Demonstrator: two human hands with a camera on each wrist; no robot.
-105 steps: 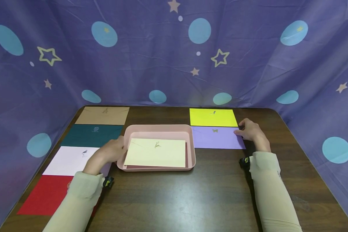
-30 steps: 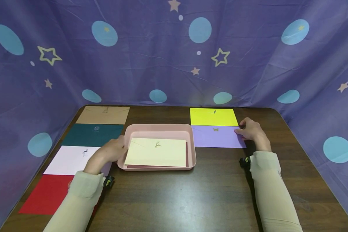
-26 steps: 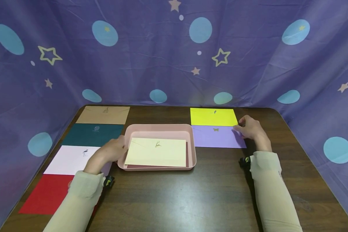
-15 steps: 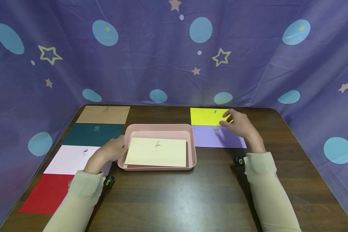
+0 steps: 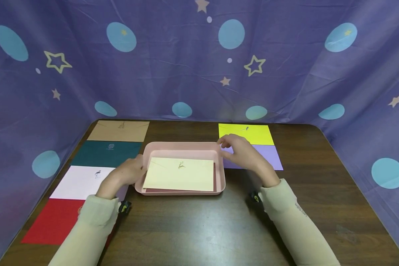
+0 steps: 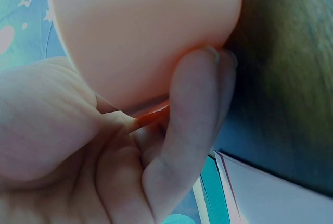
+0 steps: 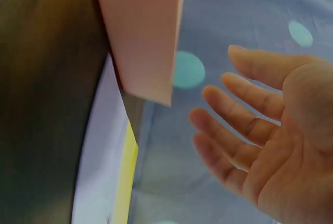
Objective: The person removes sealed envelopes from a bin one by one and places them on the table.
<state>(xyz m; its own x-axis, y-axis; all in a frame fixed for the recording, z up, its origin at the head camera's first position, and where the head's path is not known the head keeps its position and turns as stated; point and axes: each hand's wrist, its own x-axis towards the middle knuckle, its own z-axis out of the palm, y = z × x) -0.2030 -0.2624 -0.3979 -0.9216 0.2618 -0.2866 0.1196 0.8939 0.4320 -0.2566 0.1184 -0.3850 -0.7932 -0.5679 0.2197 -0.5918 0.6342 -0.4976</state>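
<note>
My left hand (image 5: 121, 174) grips the left end of the pink tray (image 5: 183, 150); in the left wrist view the fingers curl against the tray's side (image 6: 140, 31). A cream envelope (image 5: 177, 179) with a gold deer emblem lies in the tray, over a dark red one (image 5: 214, 178) whose edge shows. My right hand (image 5: 244, 153) hovers near the tray's right side, above the lilac envelope (image 5: 269, 157). In the right wrist view its fingers are spread and hold nothing, apart from the tray. The lilac envelope's emblem is hidden.
Left on the brown table (image 5: 199, 229), tan (image 5: 119, 133), dark green (image 5: 103, 155), white (image 5: 76, 183) and red (image 5: 50, 221) envelopes form a column. A yellow envelope (image 5: 262, 136) lies behind the lilac one. A purple patterned curtain (image 5: 173, 74) hangs around the table.
My right hand has left the right edge of the lilac envelope and moved left to the tray's right side. The left hand and tray have stayed in place.
</note>
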